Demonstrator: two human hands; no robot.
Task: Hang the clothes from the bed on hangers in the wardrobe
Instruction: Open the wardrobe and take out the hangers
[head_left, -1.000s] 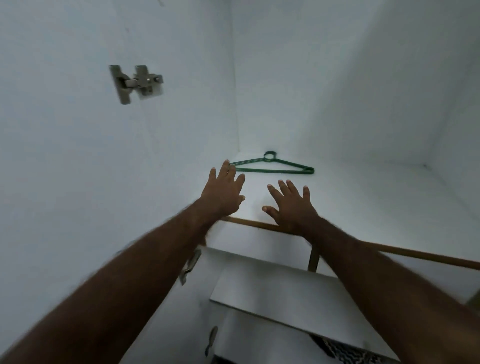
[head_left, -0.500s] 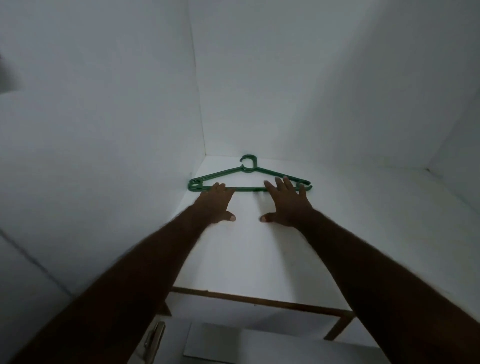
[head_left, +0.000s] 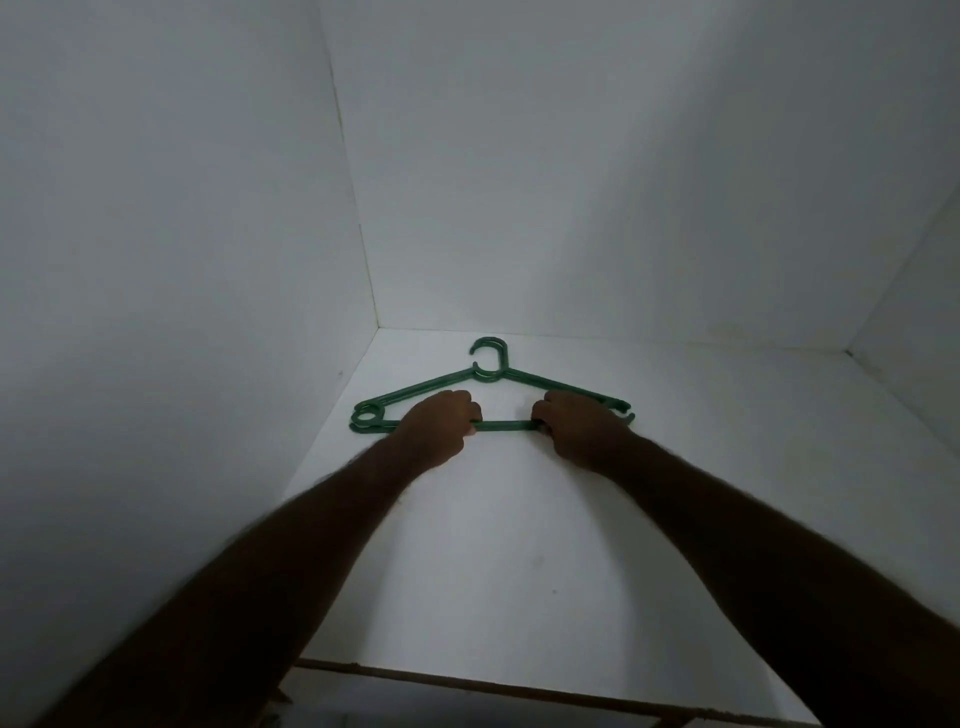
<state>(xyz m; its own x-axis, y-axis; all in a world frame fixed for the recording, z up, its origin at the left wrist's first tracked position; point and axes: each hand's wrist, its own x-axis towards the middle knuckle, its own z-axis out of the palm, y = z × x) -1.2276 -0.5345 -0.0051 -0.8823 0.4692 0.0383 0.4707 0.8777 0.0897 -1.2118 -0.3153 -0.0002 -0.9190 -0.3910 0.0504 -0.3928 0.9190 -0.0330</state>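
Green plastic hangers (head_left: 506, 426), stacked flat, lie on the white wardrobe shelf (head_left: 519, 545) near its back left corner, hooks pointing at the back wall. My left hand (head_left: 441, 428) grips the bottom bar left of its middle, fingers curled round it. My right hand (head_left: 576, 431) grips the same bar right of its middle. Both arms reach in from the front. No clothes are in view.
White wardrobe walls close in on the left (head_left: 182, 312), at the back (head_left: 597, 182) and on the right (head_left: 919, 312). The shelf's brown front edge (head_left: 493, 686) runs along the bottom of the view.
Both hands have reached deeper into the shelf. Their flat open fingers have curled round the hangers' bottom bar. The view has moved closer.
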